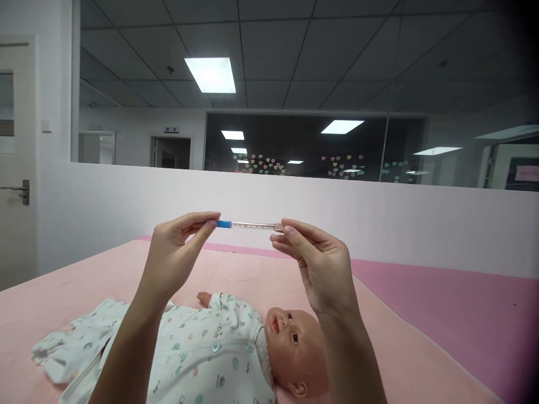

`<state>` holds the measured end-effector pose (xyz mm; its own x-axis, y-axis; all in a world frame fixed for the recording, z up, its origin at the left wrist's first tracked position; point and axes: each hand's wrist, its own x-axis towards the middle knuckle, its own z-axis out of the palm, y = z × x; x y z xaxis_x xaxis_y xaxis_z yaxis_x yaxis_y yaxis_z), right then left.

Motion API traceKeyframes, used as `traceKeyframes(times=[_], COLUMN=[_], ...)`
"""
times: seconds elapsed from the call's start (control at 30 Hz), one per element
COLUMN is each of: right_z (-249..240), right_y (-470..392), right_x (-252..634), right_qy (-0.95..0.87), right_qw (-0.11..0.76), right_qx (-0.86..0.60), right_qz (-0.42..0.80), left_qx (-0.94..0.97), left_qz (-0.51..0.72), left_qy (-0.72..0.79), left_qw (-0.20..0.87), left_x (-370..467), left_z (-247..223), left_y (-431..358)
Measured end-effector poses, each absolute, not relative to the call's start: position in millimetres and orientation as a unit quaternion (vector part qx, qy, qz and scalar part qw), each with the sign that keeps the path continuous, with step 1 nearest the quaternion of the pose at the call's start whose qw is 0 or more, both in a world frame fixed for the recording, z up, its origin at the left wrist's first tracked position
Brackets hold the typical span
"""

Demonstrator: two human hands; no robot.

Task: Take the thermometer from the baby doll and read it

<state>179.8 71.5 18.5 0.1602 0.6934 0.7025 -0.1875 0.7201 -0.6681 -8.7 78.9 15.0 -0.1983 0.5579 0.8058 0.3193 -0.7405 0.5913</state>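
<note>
A thin clear glass thermometer [255, 226] with a blue end is held level in the air at the middle of the head view. Thumb and fingers of my left hand [179, 247] pinch the blue end. At the clear end, my right hand [322, 258] grips with thumb and index finger, hiding the tip. Below my hands a baby doll [290, 350] lies on its back, head to the right. It wears a white printed outfit [206, 348] with buttons. My forearms cover parts of the doll.
The doll lies on a pink padded surface [240, 269], with a darker pink strip [442, 303] along the right. Behind it rises a white low wall [404, 224] topped by a large glass window [278, 62]. A door [17, 151] stands at the far left.
</note>
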Motion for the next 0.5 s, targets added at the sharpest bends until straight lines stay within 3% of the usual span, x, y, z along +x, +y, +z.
traceKeyframes(times=[0.5], right_z=[21], right_y=[48], right_x=[174], right_qy=[-0.639], right_qw=[0.684], right_qx=[-0.233], right_qz=[0.263], left_qx=[0.642], left_qz=[0.671], left_qy=[0.365], left_qw=[0.072], left_x=[-10], left_z=[15], left_y=[81])
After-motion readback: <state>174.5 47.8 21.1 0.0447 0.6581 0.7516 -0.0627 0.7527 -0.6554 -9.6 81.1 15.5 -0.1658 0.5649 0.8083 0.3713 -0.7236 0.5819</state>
